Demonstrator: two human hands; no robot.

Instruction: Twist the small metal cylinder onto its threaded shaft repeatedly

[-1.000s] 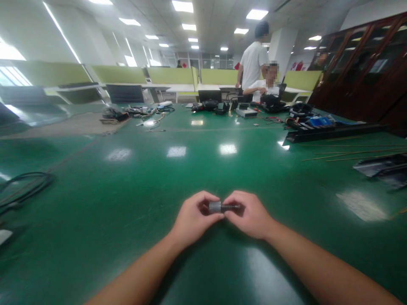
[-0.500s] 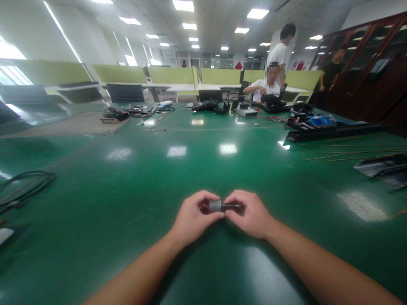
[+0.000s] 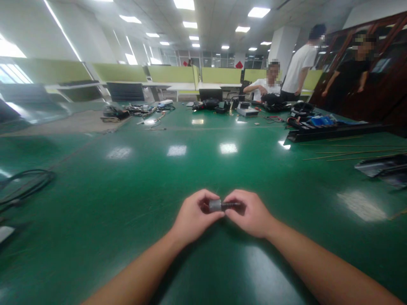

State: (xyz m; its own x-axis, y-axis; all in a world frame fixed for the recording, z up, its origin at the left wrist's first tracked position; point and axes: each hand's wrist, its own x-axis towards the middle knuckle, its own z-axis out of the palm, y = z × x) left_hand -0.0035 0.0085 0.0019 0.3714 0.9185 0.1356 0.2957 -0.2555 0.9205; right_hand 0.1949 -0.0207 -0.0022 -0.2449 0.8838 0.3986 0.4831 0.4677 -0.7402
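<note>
Near the front of the green table, a small grey metal cylinder (image 3: 215, 205) with a dark threaded shaft (image 3: 229, 205) lies level between my hands. My left hand (image 3: 196, 217) has its thumb and fingers closed round the cylinder at its left side. On the right, the thumb and fingers of my right hand (image 3: 250, 212) are curled round the shaft, whose far end is partly hidden by them. The fingertips of the two hands are close together.
The green table (image 3: 143, 169) spreads ahead. Black cables (image 3: 28, 186) lie at left, thin rods (image 3: 356, 153) and a black rail (image 3: 337, 130) at right. Electronics (image 3: 211, 105) line the far edge. One person (image 3: 266, 87) sits beyond; two others (image 3: 300, 67) (image 3: 346, 78) stand at right.
My hands and the metal piece look the same. In the background, the standing person in white has moved right, and the one in black appears larger and farther right.
</note>
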